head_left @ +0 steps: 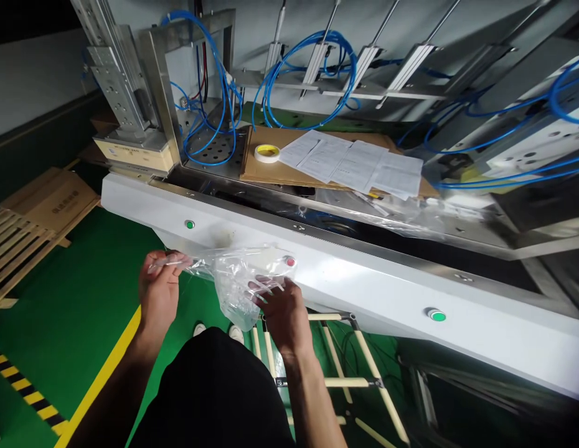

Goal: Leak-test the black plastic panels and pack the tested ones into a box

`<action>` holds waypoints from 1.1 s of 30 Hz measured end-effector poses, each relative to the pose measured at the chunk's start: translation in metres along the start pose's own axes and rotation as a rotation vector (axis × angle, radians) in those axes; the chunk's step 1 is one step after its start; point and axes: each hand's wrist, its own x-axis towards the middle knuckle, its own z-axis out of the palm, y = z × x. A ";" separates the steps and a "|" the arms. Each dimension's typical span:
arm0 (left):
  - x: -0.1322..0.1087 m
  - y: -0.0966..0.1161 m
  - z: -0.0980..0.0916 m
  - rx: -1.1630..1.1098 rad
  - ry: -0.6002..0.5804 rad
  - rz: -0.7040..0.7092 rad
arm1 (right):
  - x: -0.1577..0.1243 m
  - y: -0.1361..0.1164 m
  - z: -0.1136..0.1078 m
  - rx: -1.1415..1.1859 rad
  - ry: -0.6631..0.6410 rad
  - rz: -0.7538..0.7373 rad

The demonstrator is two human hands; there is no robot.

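Note:
A clear plastic bag (pixel 238 286) hangs crumpled between my two hands, in front of the white machine panel. My left hand (pixel 161 283) is closed on the bag's left end, its fingers pinching the gathered film. On the other side, my right hand (pixel 282 311) has its fingers spread behind or inside the film, and the plastic drapes over the fingertips. Just above the right hand, a red button (pixel 290 261) sits on the panel. What the bag contains, if anything, does not show.
Paper sheets (pixel 343 158) and a tape roll (pixel 267 154) lie on cardboard (pixel 252 168) behind the white panel (pixel 364 274). Green buttons (pixel 437 316) are set in the panel. Blue hoses (pixel 271 93) coil above. A tube-frame rack (pixel 359 348) stands below right; a pallet (pixel 18 249) is left.

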 end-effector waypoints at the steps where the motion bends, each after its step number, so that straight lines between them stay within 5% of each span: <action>1: -0.006 -0.002 0.001 0.021 -0.013 0.008 | 0.000 0.002 0.003 0.029 0.002 0.048; 5: -0.024 -0.008 0.004 0.099 -0.061 0.097 | -0.002 0.009 0.009 0.038 -0.029 0.160; 16: -0.035 -0.013 -0.011 0.195 -0.196 0.263 | -0.020 0.005 0.010 0.044 -0.055 0.060; 22: -0.037 -0.012 -0.022 0.225 -0.359 0.252 | -0.004 0.010 -0.003 -0.180 0.124 -0.050; 29: -0.020 -0.005 -0.018 0.083 -0.043 0.068 | -0.010 -0.013 -0.008 -0.415 0.044 -0.184; 33: -0.010 0.001 -0.020 0.076 -0.018 -0.021 | -0.013 -0.023 -0.008 -0.581 0.068 -0.308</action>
